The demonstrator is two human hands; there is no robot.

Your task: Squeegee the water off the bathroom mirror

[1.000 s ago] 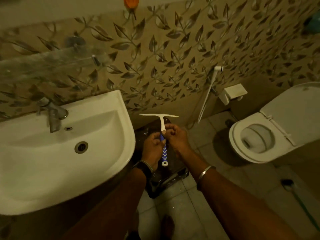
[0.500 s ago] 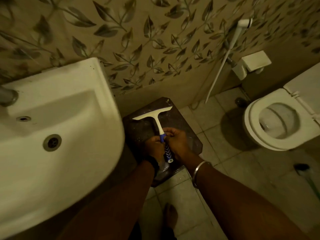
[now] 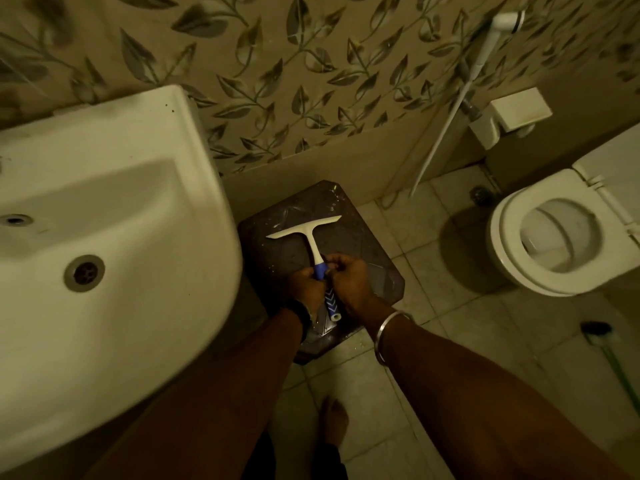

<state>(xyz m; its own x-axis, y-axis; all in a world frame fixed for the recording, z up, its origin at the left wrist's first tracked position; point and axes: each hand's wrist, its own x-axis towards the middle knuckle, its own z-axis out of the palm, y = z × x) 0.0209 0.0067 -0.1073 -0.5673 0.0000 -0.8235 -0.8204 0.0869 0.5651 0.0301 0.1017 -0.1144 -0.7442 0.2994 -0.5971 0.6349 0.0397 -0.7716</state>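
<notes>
A small squeegee (image 3: 309, 233) with a white blade and a blue-and-white handle is held low over a dark stool (image 3: 367, 244). My left hand (image 3: 306, 285) grips the handle from the left. My right hand (image 3: 348, 280) curls round the same handle from the right, its fingers touching the blue part. The blade points away from me toward the wall, tilted a little up to the right. The mirror is out of view.
A white sink (image 3: 114, 237) fills the left side. An open toilet (image 3: 550, 233) stands at the right, with a spray hose (image 3: 450, 109) and a white paper holder (image 3: 512, 114) on the leaf-patterned wall. A brush (image 3: 597, 329) lies on the tiled floor. My bare foot (image 3: 332, 420) is below.
The view has tilted down, so the tap and glass shelf have left the frame. Both hands lowered the squeegee toward the stool, still gripping its handle.
</notes>
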